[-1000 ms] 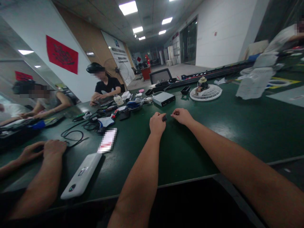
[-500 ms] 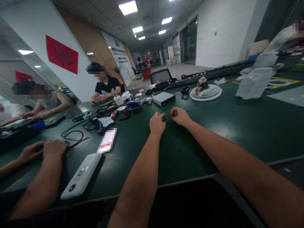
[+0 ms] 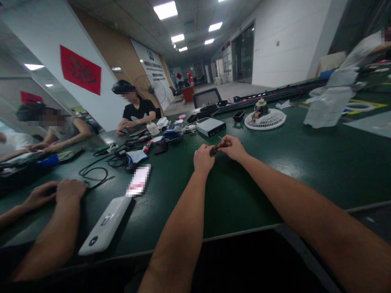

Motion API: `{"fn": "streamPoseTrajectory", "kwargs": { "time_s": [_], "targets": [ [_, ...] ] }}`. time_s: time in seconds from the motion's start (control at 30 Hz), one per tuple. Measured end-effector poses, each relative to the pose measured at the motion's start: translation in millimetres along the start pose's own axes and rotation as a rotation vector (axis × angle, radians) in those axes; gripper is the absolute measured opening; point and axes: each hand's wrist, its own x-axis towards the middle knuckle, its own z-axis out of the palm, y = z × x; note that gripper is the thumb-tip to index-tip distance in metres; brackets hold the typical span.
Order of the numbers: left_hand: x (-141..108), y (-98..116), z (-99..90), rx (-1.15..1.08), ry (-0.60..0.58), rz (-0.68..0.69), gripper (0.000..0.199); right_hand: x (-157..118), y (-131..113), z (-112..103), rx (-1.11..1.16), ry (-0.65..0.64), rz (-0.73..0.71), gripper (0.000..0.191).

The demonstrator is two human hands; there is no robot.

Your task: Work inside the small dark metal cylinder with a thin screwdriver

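Over the green table (image 3: 244,203), my left hand (image 3: 204,160) is closed on a small dark part (image 3: 213,151) that sticks out at its fingertips. My right hand (image 3: 232,149) is closed just to the right, its fingertips meeting the dark part. Something thin and small shows between the right fingers, too small to name. Beyond my hands lies a grey metal box (image 3: 211,127), and to its right a white round fan grille (image 3: 265,121) with a motor on it.
A white power bank (image 3: 105,226) and a lit phone (image 3: 139,180) lie to the left, near another person's hands (image 3: 69,191). Black cables (image 3: 97,171) and tools clutter the left side. A small black tray (image 3: 238,116) and a plastic bag (image 3: 330,106) stand farther back.
My right hand has moved slightly left, so its fingertips now meet the dark part in my left hand. Before, a gap showed between the hands.
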Motion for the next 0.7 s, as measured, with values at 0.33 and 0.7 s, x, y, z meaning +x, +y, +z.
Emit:
{"fn": "streamPoseTrajectory", "kwargs": {
  "time_s": [0.33, 0.7],
  "targets": [
    [1.1, -1.4, 0.8, -0.036, -0.002, 0.039, 0.040, 2.1, 7.2, -3.6, -0.148, 0.002, -0.030, 0.028],
    [-0.1, -2.1, 0.3, -0.055, -0.011, 0.050, 0.041, 2.0, 12.4, -5.8, -0.111, -0.058, -0.008, 0.030]
  ]
}}
